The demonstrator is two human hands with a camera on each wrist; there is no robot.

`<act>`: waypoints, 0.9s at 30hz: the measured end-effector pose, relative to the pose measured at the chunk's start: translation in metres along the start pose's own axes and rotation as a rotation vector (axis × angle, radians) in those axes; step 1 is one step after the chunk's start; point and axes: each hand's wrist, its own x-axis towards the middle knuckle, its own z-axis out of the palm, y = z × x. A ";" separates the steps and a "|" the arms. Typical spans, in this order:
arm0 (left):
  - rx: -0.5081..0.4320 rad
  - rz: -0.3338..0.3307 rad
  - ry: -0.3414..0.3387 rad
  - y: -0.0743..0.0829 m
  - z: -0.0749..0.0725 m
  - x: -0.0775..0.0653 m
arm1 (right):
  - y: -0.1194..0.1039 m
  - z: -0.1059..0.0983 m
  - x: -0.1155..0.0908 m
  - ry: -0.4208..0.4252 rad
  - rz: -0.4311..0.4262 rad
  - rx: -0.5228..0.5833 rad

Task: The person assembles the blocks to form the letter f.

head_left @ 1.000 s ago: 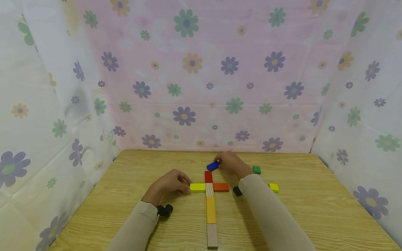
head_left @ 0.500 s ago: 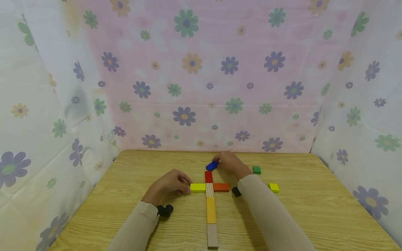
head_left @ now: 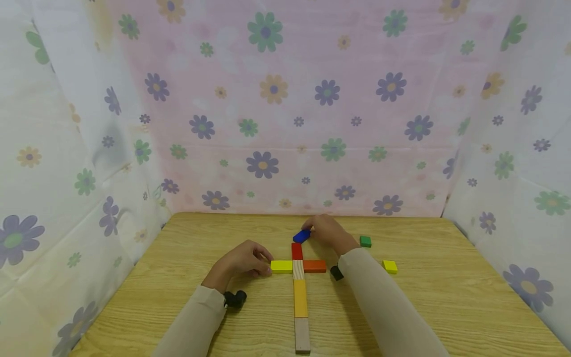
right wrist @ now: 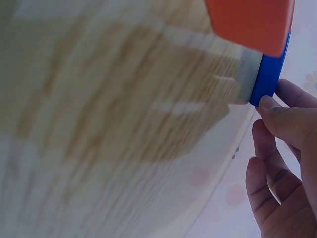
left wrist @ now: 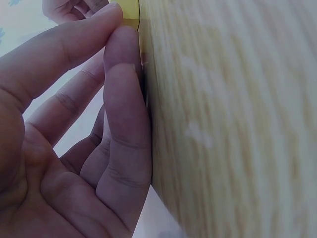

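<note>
On the wooden table lies a cross of blocks. My left hand (head_left: 244, 259) is at the outer end of its yellow block (head_left: 281, 267), thumb and index fingertips at the corners; in the left wrist view the yellow block (left wrist: 130, 11) shows just past the fingertips. Beyond the red block (head_left: 297, 251), my right hand (head_left: 327, 232) pinches a blue block (head_left: 301, 236), tilted at an angle to the row. In the right wrist view, thumb and index finger hold one end of the blue block (right wrist: 270, 77), partly covered by an orange block (right wrist: 252, 22).
The cross also has a striped wood block (head_left: 298, 269), an amber block (head_left: 301, 298) and a greyish block (head_left: 302, 335). To the right of the right hand lie a green block (head_left: 366, 241) and another yellow block (head_left: 389, 267). Flowered cloth (head_left: 294, 104) walls the table.
The right hand has shifted slightly left with the blue block, which is turned a little more. The left hand stays where it was.
</note>
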 end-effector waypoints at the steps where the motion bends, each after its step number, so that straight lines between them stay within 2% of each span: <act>1: 0.000 0.000 0.001 0.000 0.000 0.000 | 0.000 0.000 0.000 0.001 0.000 0.001; 27: 0.013 -0.003 0.006 0.000 0.001 0.000 | -0.001 -0.002 -0.003 -0.009 0.004 -0.011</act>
